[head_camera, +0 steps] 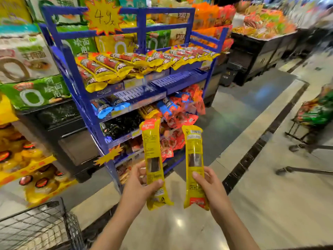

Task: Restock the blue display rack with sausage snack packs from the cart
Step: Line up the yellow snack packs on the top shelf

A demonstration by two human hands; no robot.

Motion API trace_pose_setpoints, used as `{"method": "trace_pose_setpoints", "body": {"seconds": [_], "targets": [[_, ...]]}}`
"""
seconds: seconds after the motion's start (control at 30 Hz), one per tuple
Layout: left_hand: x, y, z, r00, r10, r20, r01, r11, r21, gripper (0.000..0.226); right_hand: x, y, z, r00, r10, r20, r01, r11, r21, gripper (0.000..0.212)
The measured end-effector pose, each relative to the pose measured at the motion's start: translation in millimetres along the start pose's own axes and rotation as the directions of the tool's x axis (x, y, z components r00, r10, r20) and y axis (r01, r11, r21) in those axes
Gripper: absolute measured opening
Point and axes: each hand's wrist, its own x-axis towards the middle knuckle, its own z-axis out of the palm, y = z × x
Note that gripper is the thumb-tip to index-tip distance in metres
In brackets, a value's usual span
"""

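Observation:
My left hand (139, 184) grips a long yellow sausage pack (153, 145) near its lower end, its back side facing me. My right hand (210, 188) grips a second yellow sausage pack (194, 150) the same way. Both packs stand nearly upright in front of the lower part of the blue display rack (142, 27). The rack's top shelf holds a row of yellow-and-red sausage packs (144, 60). Its second shelf (173, 80) is largely bare, with blue packs at its left. The wire cart (36, 228) sits at the bottom left.
Noodle bags (27, 56) are stacked left of the rack. Red snack bags (182, 112) fill the rack's lower shelves. Black bins with snacks (261, 47) stand at the back right. Another cart (313, 114) with goods is at the right edge. Shiny floor lies around me.

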Motion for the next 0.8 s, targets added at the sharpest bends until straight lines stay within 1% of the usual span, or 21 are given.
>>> {"method": "trace_pose_setpoints", "body": {"seconds": [0.13, 0.2, 0.27, 0.3, 0.4, 0.43, 0.5, 0.57, 0.6, 0.67, 0.73, 0.8], "targets": [[37, 16, 23, 0.999, 0.026, -0.024, -0.025, 1.000, 0.009, 0.049, 40, -16, -14, 1.000, 0.017, 0.011, -0.018, 0.999, 0.029, 0.025], [59, 28, 37, 0.999, 0.031, -0.029, -0.032, 0.999, -0.017, 0.047, 67, -25, -21, 0.999, 0.024, 0.039, -0.026, 0.998, 0.049, 0.034], [84, 40, 51, 1.000, 0.022, -0.016, -0.023, 0.998, -0.052, 0.045, 98, -37, -26, 0.998, 0.010, 0.064, -0.013, 0.999, 0.042, 0.038], [97, 47, 57, 1.000, 0.022, -0.012, -0.023, 0.998, -0.054, 0.045, 114, -44, -29, 0.997, 0.001, 0.074, -0.004, 0.999, 0.033, 0.037], [140, 59, 70, 0.999, 0.034, -0.016, -0.035, 0.997, -0.074, 0.046, 161, -64, -36, 0.995, -0.022, 0.094, 0.022, 1.000, 0.002, 0.022], [150, 65, 74, 0.999, 0.030, -0.023, -0.032, 0.996, -0.087, 0.045, 174, -70, -38, 0.994, -0.026, 0.108, 0.026, 1.000, 0.004, 0.023], [173, 78, 78, 1.000, 0.000, -0.020, -0.002, 0.995, -0.100, 0.046, 198, -86, -39, 0.991, -0.033, 0.133, 0.031, 0.999, 0.017, 0.032], [191, 88, 83, 1.000, 0.009, -0.022, -0.012, 0.993, -0.117, 0.045, 223, -96, -42, 0.988, -0.025, 0.155, 0.020, 0.999, 0.030, 0.033], [196, 91, 89, 0.999, 0.032, -0.003, -0.032, 0.990, -0.136, 0.043, 235, -98, -44, 0.985, -0.016, 0.170, 0.009, 0.999, 0.042, 0.034], [204, 98, 98, 1.000, 0.006, 0.030, 0.001, 0.976, -0.218, 0.042, 255, -102, -44, 0.976, -0.008, 0.219, -0.013, 0.995, 0.095, 0.035], [223, 108, 103, 0.997, -0.039, 0.070, 0.059, 0.945, -0.322, 0.051, 278, -110, -42, 0.963, 0.030, 0.267, -0.069, 0.988, 0.137, 0.029], [254, 114, 108, 0.994, -0.103, 0.042, 0.111, 0.925, -0.364, 0.063, 304, -120, -39, 0.949, 0.062, 0.310, -0.117, 0.980, 0.161, 0.020]]}}
